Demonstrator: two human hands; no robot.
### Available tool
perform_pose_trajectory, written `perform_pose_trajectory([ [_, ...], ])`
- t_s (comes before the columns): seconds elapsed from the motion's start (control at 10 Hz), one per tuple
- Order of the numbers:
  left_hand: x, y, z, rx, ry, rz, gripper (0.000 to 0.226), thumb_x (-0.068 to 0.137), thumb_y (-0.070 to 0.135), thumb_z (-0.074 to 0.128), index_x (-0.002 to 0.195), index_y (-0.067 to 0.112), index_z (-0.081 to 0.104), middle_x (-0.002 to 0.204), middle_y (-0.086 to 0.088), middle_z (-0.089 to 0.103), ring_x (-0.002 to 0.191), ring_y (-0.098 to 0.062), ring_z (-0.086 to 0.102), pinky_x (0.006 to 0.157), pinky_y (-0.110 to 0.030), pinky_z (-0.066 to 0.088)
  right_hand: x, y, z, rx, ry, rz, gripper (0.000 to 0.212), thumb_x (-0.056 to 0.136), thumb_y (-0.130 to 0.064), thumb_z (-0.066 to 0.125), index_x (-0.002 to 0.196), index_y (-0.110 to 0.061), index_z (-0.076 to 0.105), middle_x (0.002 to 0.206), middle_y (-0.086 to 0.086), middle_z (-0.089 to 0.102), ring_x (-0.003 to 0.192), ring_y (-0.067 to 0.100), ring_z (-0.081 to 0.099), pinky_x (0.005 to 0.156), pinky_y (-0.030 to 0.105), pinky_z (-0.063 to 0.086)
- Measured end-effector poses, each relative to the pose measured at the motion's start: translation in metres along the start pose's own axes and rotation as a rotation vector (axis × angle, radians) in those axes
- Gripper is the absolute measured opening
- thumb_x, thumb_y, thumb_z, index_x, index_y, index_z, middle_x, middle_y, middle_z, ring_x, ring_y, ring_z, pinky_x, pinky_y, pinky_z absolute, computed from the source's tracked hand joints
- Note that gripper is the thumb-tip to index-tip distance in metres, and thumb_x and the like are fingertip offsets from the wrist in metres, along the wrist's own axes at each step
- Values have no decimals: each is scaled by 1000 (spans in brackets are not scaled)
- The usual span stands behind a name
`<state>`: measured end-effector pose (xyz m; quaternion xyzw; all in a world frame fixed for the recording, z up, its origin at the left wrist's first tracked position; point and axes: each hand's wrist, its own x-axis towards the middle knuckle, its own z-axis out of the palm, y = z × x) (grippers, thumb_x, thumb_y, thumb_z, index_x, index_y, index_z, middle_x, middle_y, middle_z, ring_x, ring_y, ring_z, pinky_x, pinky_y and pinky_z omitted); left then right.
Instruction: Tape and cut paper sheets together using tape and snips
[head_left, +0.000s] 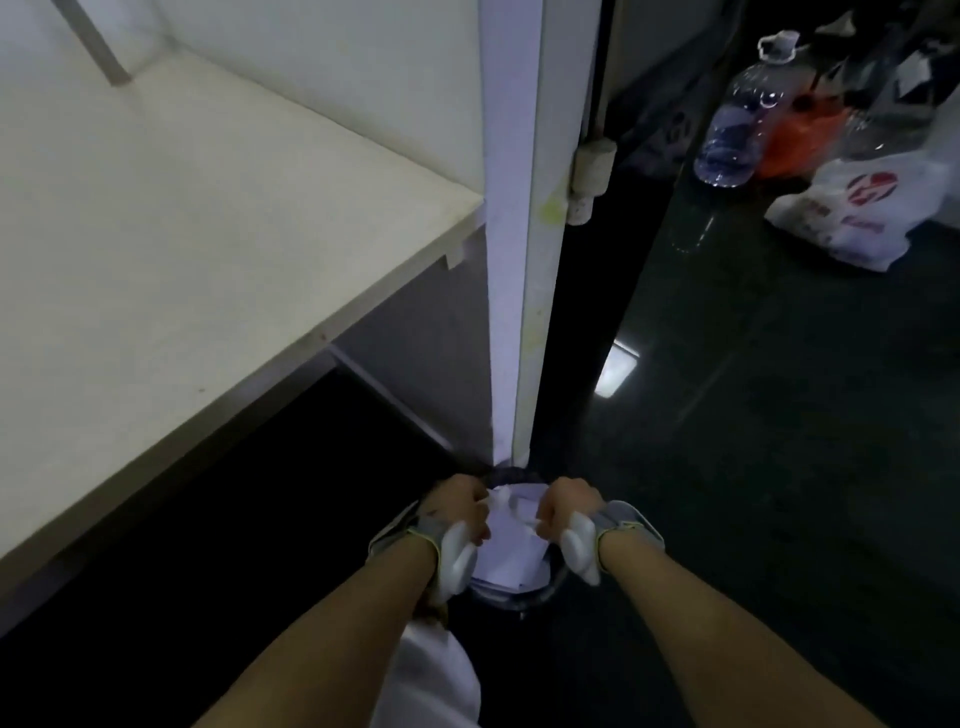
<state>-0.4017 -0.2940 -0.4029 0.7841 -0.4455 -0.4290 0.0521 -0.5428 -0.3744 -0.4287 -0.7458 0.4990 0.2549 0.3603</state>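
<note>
No legible text anywhere. White plastic bag (862, 208) on the floor, far right, carries a round red logo and a line of red print below it, both too blurred to read. Clear water bottle (737, 124) beside it: label unreadable.

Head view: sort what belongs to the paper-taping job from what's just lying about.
Job:
left hand
right hand
paper, held by both hands over a bin

Lying about:
water bottle
white plastic bag
orange bag
white table
</note>
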Motion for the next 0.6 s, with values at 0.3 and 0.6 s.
perform_pose_trajectory([
  [0.3,52,-18,20,106,-54,-17,29,93,31,54,109,13,69,117,-10,66,101,-28,63,74,-19,44,32,15,9,2,-81,16,46,90,-37,57,132,-18,53,141,9,49,130,28,46,108,34,40],
  [0.6,30,-1,6,113,-39,0,17,90,19,50,82,24,63,84,-13,58,73,-27,52,68,-28,44,4,11,-11,50,-32,68,36,91,-27,54,122,-11,63,129,10,60,121,27,56,101,32,46],
])
